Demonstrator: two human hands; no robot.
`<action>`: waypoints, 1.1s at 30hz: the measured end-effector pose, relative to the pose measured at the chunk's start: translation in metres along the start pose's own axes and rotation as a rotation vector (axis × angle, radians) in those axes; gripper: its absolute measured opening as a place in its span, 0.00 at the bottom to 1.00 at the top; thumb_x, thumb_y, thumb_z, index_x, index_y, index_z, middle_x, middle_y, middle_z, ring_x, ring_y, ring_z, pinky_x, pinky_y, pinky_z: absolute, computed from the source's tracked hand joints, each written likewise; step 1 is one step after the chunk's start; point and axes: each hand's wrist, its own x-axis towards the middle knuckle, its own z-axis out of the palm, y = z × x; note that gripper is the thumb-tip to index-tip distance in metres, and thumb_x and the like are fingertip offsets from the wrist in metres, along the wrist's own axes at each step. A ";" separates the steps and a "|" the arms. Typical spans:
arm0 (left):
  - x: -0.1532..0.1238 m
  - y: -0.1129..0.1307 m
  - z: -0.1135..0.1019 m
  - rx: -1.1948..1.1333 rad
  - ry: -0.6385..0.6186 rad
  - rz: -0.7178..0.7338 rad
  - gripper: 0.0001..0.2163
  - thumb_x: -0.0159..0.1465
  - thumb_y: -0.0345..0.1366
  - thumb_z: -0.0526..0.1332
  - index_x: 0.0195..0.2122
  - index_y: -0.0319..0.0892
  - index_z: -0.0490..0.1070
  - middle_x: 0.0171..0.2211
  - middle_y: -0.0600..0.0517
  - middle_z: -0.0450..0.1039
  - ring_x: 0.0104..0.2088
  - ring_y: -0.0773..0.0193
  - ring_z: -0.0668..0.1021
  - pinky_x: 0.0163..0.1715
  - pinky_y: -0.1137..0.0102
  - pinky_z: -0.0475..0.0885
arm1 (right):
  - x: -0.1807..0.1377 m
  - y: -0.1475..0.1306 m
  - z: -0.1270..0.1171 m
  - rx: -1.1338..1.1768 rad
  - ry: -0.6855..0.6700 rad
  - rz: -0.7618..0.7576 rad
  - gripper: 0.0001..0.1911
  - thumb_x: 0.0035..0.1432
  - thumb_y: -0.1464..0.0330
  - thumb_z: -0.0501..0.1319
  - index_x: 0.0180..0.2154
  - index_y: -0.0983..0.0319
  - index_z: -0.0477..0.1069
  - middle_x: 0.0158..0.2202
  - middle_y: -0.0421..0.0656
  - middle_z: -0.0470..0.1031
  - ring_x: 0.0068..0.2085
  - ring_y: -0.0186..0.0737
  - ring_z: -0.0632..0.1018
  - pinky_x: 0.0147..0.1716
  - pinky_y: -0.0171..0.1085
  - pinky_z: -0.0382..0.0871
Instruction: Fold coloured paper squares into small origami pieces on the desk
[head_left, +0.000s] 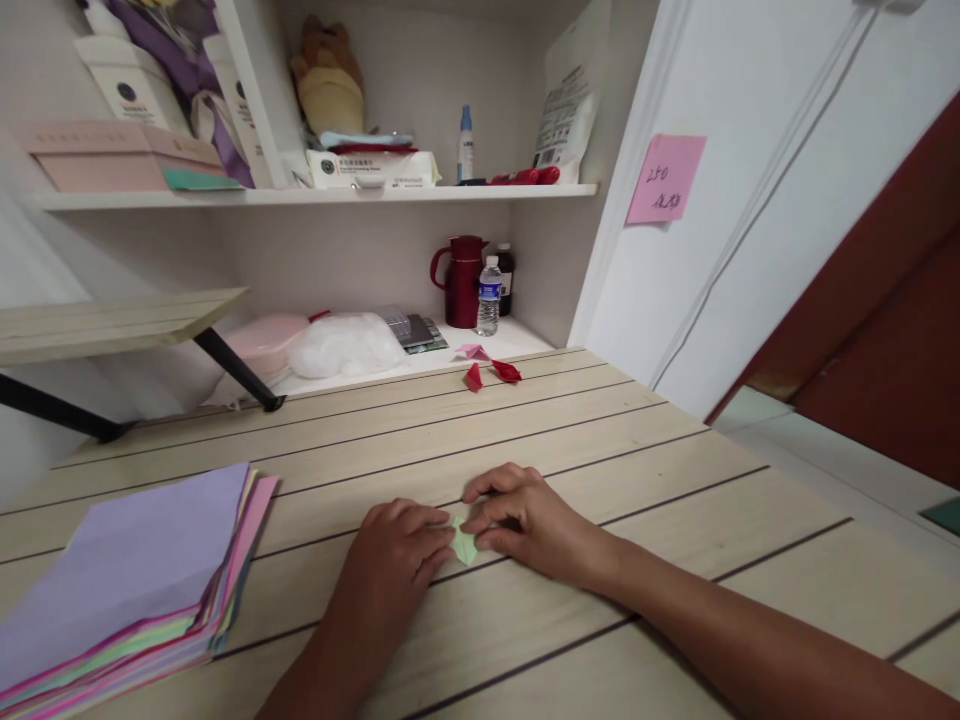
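A small folded piece of light green paper (464,541) lies on the wooden table (637,450), mostly hidden between my two hands. My left hand (401,548) rests knuckles up with its fingertips pressing the paper's left side. My right hand (525,520) curls over the paper's right side, its fingers pinching and pressing it down. Both hands are closed on the paper.
A stack of coloured paper sheets (135,580), purple on top, lies at the near left. Red folded paper pieces (491,374) and a pink one (472,351) sit at the table's far edge. Behind are shelves with a red jug (461,280), a water bottle (489,296) and boxes. A pink sticky note (666,178) hangs on the right wall.
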 end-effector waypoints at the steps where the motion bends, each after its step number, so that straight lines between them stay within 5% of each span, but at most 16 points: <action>1: 0.000 0.000 0.000 0.002 0.003 0.001 0.08 0.63 0.32 0.65 0.41 0.52 0.79 0.43 0.54 0.81 0.43 0.58 0.79 0.44 0.57 0.72 | 0.000 0.000 0.000 0.009 -0.004 0.001 0.08 0.56 0.68 0.71 0.39 0.51 0.81 0.50 0.41 0.78 0.51 0.46 0.75 0.55 0.49 0.62; 5: 0.000 0.003 -0.001 0.006 0.021 -0.017 0.08 0.64 0.33 0.64 0.41 0.53 0.79 0.43 0.55 0.81 0.43 0.59 0.79 0.44 0.57 0.72 | 0.000 0.001 0.000 0.007 -0.004 0.005 0.11 0.50 0.64 0.75 0.39 0.51 0.81 0.50 0.40 0.78 0.52 0.46 0.75 0.55 0.49 0.61; 14: 0.001 0.009 0.000 -0.009 0.042 -0.096 0.09 0.65 0.31 0.60 0.39 0.49 0.79 0.43 0.53 0.81 0.43 0.57 0.78 0.45 0.55 0.71 | -0.003 -0.003 0.008 -0.019 0.069 -0.015 0.03 0.59 0.66 0.68 0.37 0.53 0.80 0.49 0.43 0.78 0.50 0.46 0.76 0.52 0.48 0.63; 24: 0.000 0.002 -0.001 -0.073 0.014 -0.001 0.05 0.60 0.36 0.69 0.37 0.50 0.78 0.40 0.56 0.81 0.40 0.62 0.79 0.43 0.63 0.73 | -0.003 -0.001 0.007 0.014 0.076 -0.020 0.03 0.61 0.67 0.67 0.37 0.52 0.80 0.49 0.41 0.78 0.49 0.45 0.75 0.52 0.48 0.61; 33: 0.000 0.008 0.000 0.056 0.074 -0.035 0.04 0.64 0.31 0.61 0.36 0.46 0.76 0.37 0.54 0.80 0.38 0.60 0.78 0.40 0.62 0.72 | -0.003 -0.006 0.006 -0.038 0.060 -0.016 0.08 0.59 0.70 0.67 0.41 0.53 0.79 0.49 0.41 0.78 0.50 0.46 0.74 0.49 0.47 0.61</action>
